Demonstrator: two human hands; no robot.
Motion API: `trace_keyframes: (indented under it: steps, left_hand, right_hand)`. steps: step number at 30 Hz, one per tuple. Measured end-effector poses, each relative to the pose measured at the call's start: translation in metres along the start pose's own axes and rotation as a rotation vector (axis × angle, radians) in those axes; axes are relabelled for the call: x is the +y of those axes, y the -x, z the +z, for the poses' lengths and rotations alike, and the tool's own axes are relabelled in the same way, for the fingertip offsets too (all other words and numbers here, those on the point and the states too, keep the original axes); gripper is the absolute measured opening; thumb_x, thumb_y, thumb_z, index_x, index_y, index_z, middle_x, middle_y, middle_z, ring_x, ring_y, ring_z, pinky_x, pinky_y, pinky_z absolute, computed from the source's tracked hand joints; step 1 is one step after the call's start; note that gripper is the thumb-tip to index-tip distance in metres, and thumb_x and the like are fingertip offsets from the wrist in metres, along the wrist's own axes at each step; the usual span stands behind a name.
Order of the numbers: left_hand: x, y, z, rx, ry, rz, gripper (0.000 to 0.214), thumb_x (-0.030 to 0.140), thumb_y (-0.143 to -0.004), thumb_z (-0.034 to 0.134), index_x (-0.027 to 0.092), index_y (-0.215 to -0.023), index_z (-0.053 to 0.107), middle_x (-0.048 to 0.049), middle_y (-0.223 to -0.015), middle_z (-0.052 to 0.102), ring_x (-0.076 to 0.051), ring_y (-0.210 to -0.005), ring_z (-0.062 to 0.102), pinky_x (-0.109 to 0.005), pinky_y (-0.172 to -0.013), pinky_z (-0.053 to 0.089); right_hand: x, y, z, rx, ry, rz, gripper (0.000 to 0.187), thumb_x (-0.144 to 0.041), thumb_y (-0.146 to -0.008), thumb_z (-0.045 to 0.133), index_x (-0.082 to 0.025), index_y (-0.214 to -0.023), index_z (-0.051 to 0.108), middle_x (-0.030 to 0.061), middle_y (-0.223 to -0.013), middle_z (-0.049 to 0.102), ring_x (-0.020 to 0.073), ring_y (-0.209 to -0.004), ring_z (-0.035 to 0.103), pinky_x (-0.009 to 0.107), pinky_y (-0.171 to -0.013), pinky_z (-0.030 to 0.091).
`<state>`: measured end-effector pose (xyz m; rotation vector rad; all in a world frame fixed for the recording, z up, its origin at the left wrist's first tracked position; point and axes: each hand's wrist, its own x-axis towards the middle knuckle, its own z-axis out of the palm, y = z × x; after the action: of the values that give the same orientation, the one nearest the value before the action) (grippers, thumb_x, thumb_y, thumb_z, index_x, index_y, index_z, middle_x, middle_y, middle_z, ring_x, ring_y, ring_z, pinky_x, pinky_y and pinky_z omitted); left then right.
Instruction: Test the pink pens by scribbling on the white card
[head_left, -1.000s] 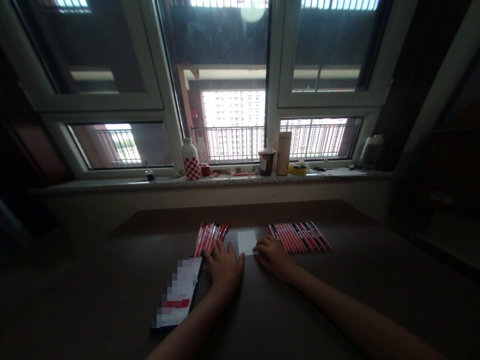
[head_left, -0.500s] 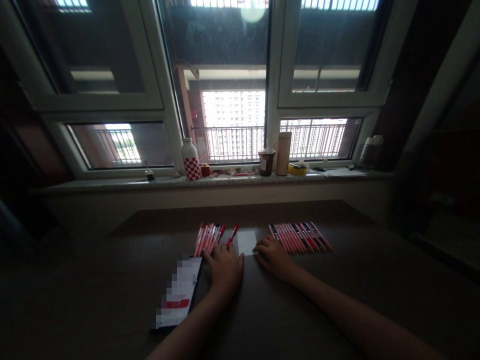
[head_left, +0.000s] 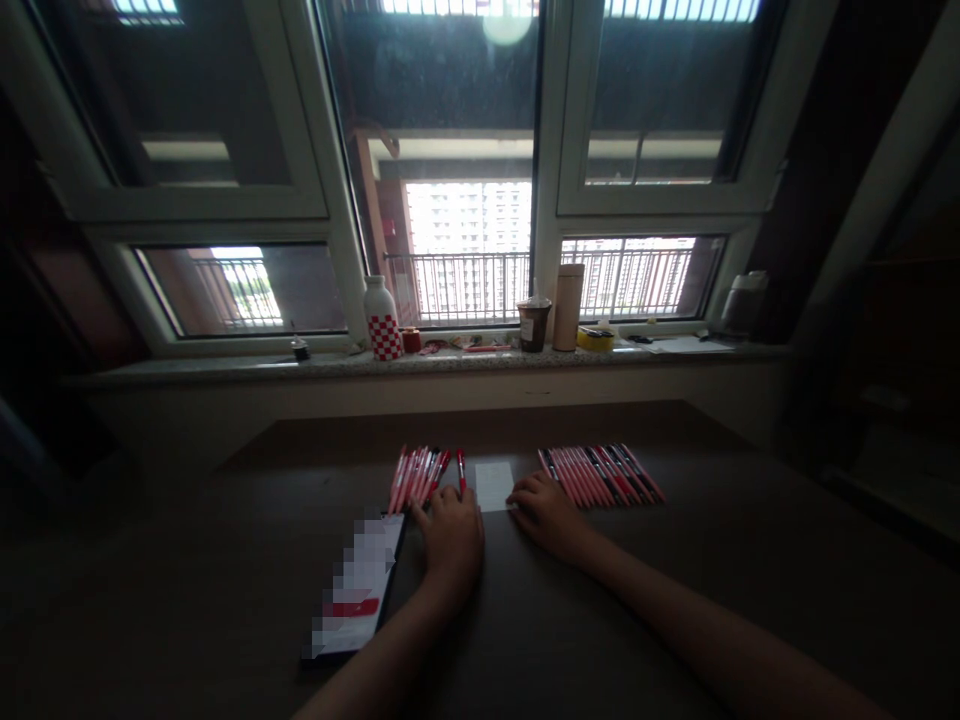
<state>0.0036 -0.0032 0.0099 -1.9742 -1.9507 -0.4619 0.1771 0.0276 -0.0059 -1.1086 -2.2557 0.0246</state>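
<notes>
On a dark table, my left hand (head_left: 451, 537) has its fingers closed round a red pen (head_left: 460, 468) that points away from me, just right of a bunch of pink and red pens (head_left: 417, 474). My right hand (head_left: 545, 513) rests with curled fingers on the lower right corner of a small white paper slip (head_left: 493, 484). A second row of pink, red and dark pens (head_left: 602, 473) lies fanned out just right of that hand.
A flat dark box with a white and red label (head_left: 355, 588) lies left of my left wrist. The windowsill (head_left: 225, 368) behind the table holds a checkered bottle (head_left: 382, 319), a cup (head_left: 532, 324), a tall tumbler (head_left: 567, 306) and small items.
My left hand has pulled one red pen out of the left bunch and swung it upright beside the bunch, its fingers closing round it. My right hand has stayed on the paper slip.
</notes>
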Motion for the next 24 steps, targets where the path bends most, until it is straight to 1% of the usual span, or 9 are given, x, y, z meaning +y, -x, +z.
trace_keyframes:
  steps: [3, 5, 8, 11, 15, 20, 24]
  left_hand:
    - [-0.001, 0.000, 0.004, 0.005, 0.025, 0.011, 0.034, 0.028, -0.087, 0.039, 0.021, -0.112, 0.061, -0.0115, -0.114, 0.058, -0.029, -0.113, 0.043, -0.060, -0.103, 0.018]
    - [-0.001, 0.001, 0.006, -0.003, 0.041, 0.029, 0.034, 0.028, -0.087, 0.038, 0.022, -0.112, 0.061, -0.0105, -0.114, 0.059, -0.029, -0.116, 0.041, -0.062, -0.103, 0.017]
    - [-0.001, 0.001, 0.005, 0.004, 0.040, 0.040, 0.032, 0.027, -0.087, 0.038, 0.021, -0.108, 0.063, -0.0099, -0.108, 0.061, -0.029, -0.113, 0.043, -0.063, -0.104, 0.015]
    - [-0.001, 0.001, 0.002, 0.009, 0.031, 0.052, 0.031, 0.025, -0.088, 0.037, 0.021, -0.104, 0.064, -0.0088, -0.104, 0.062, -0.027, -0.109, 0.045, -0.061, -0.104, 0.014]
    - [0.000, 0.002, -0.002, -0.017, -0.005, 0.046, 0.033, 0.023, -0.089, 0.035, 0.023, -0.104, 0.064, -0.0082, -0.098, 0.061, -0.025, -0.101, 0.048, -0.059, -0.104, 0.016]
    - [0.000, 0.002, -0.003, -0.036, -0.021, 0.011, 0.032, 0.022, -0.088, 0.036, 0.023, -0.104, 0.064, -0.0085, -0.097, 0.060, -0.024, -0.095, 0.050, -0.057, -0.103, 0.018]
    - [0.001, 0.001, -0.004, -0.021, -0.006, -0.002, 0.032, 0.022, -0.088, 0.036, 0.022, -0.104, 0.064, -0.0084, -0.097, 0.059, -0.023, -0.095, 0.050, -0.054, -0.104, 0.019]
  right_hand:
    - [0.000, 0.000, 0.000, 0.001, 0.002, 0.003, 0.015, -0.018, -0.085, 0.056, -0.020, -0.096, 0.067, 0.0062, -0.096, 0.062, 0.0202, -0.099, 0.050, 0.035, -0.089, 0.041]
    - [0.001, 0.000, 0.001, 0.003, 0.002, 0.007, 0.015, -0.019, -0.085, 0.057, -0.020, -0.095, 0.067, 0.0063, -0.096, 0.062, 0.0204, -0.099, 0.050, 0.035, -0.088, 0.041]
    - [0.001, 0.000, 0.001, 0.005, -0.003, 0.011, 0.015, -0.020, -0.086, 0.056, -0.020, -0.096, 0.067, 0.0067, -0.097, 0.062, 0.0206, -0.099, 0.050, 0.035, -0.089, 0.041]
    - [0.000, 0.000, 0.001, 0.010, -0.001, 0.018, 0.016, -0.019, -0.085, 0.056, -0.020, -0.097, 0.067, 0.0068, -0.098, 0.062, 0.0206, -0.099, 0.050, 0.035, -0.089, 0.042]
    - [0.000, 0.001, 0.002, 0.014, 0.005, 0.011, 0.015, -0.019, -0.085, 0.057, -0.020, -0.096, 0.067, 0.0067, -0.096, 0.062, 0.0207, -0.099, 0.051, 0.035, -0.088, 0.042]
    - [0.000, 0.000, 0.002, 0.019, 0.006, -0.005, 0.015, -0.021, -0.087, 0.055, -0.020, -0.096, 0.067, 0.0068, -0.095, 0.062, 0.0209, -0.099, 0.050, 0.036, -0.088, 0.042]
    - [0.000, 0.000, 0.002, 0.019, 0.006, -0.007, 0.015, -0.021, -0.088, 0.054, -0.020, -0.096, 0.067, 0.0067, -0.096, 0.061, 0.0212, -0.100, 0.049, 0.037, -0.089, 0.042]
